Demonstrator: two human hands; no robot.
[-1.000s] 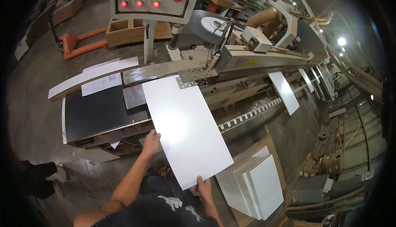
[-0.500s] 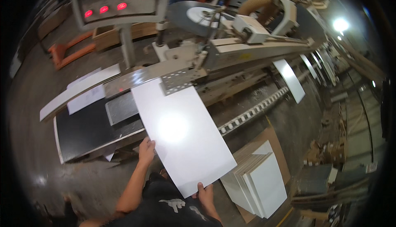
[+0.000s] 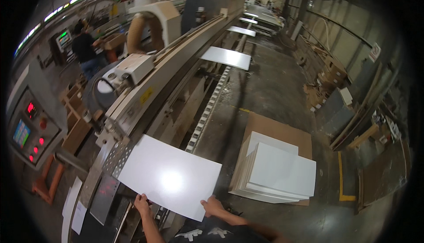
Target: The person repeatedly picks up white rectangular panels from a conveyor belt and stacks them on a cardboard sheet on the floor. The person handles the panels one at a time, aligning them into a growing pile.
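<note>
Work stood part way, in judgement. One white panel (image 3: 172,179) lay at seven o'clock of the view, at the near end of a long machine (image 3: 181,51). Its left end met a perforated metal plate (image 3: 118,158) at eight o'clock; whether it ran beneath could not be told. The left hand (image 3: 143,205) grasped its near edge at seven o'clock; the right hand (image 3: 213,207) grasped its right edge, close to the near corner, at six.

Four more white panels (image 3: 226,58) were spaced along the machine towards twelve to one o'clock, apparently already fed. A stack of panels (image 3: 282,170) at four o'clock remained on brown cardboard (image 3: 282,130); whether these were finished or waiting was not evident.

The held panel was thin, flat, rectangular and smooth, with a glossy glare spot. The stack showed pale, square-cut edges, its layers slightly uneven. The machine's beam was straight and beige. A ribbed tan hose (image 3: 137,35) curved at ten to eleven o'clock; a toothed black-and-white track (image 3: 210,110) ran beneath the spaced panels.
</note>
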